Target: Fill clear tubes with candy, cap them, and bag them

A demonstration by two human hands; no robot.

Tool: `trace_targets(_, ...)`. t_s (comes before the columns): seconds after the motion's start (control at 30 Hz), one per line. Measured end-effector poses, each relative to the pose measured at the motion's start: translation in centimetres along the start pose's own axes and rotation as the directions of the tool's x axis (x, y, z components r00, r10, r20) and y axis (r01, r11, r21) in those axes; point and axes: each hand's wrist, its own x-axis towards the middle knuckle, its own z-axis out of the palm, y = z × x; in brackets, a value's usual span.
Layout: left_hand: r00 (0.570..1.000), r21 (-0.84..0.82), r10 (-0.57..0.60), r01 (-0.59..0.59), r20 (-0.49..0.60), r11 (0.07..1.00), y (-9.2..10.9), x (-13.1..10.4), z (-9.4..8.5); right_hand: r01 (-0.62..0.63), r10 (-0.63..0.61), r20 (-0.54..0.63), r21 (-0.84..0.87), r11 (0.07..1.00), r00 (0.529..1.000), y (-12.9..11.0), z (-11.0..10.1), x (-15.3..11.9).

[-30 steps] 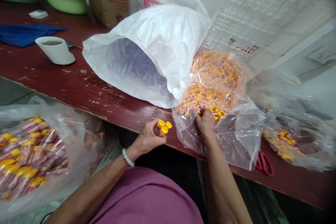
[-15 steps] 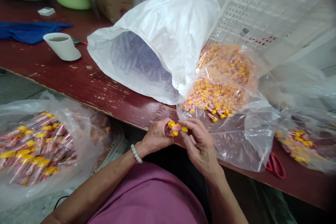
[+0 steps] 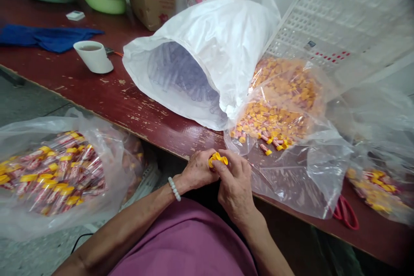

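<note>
Clock positions are taken from the hands, with twelve toward the top of the view. The left hand (image 3: 199,169) and the right hand (image 3: 235,181) meet at the near edge of the bench (image 3: 129,112), above the wearer's purple garment (image 3: 187,241). Between them is a tight cluster of yellow caps (image 3: 217,159), rims facing up; whatever lies below the caps is hidden. The left fingers are curled round the cluster from nine o'clock. The right fingers press on it from three o'clock, the thumb laid against the caps; which single cap they pinch cannot be told. A pale bead bracelet (image 3: 174,189) sits on the left wrist.

Toward twelve lies a white sack (image 3: 233,30), its mouth facing the wearer, with clear tubes (image 3: 184,73) inside. At two o'clock a clear bag (image 3: 310,181) holds a heap of small yellow-capped pieces (image 3: 281,112); a loose piece (image 3: 265,149) lies just outside the heap. Behind the bag, between one and two, a white perforated crate (image 3: 339,13) stands tilted. Red-handled scissors (image 3: 346,213) lie between three and four, partly under plastic. At nine o'clock, lower than the bench, a plastic bag (image 3: 29,229) holds yellow-capped tubes with red-and-white contents (image 3: 64,181). A white cup (image 3: 95,60) of dark liquid stands near ten.
</note>
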Motion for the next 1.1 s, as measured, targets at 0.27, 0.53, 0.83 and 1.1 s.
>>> trace_targets(0.27,0.992,-0.363,-0.117,0.126,0.047,0.923,-0.6,0.1,-0.8,-0.184,0.154,0.127,0.277,0.943,0.980,-0.4,-0.7,1.2)
trace_targets(0.53,0.944,-0.845,-0.142,0.329,0.297,0.422,-0.9,-2.7,-0.9,0.199,-0.201,0.066,0.043,0.979,0.977,-0.8,2.8,0.2)
trace_targets(0.83,0.950,-0.805,-0.312,0.172,-0.017,0.568,-2.5,-8.8,-8.9,0.200,-0.276,0.201,0.332,0.922,0.940,-6.1,4.8,2.5)
trace_targets(1.1,0.470,0.082,-0.274,0.608,-0.839,0.790,-12.1,-11.1,-22.5,0.016,-0.148,0.327,0.375,0.927,0.933,-4.0,5.7,1.1)
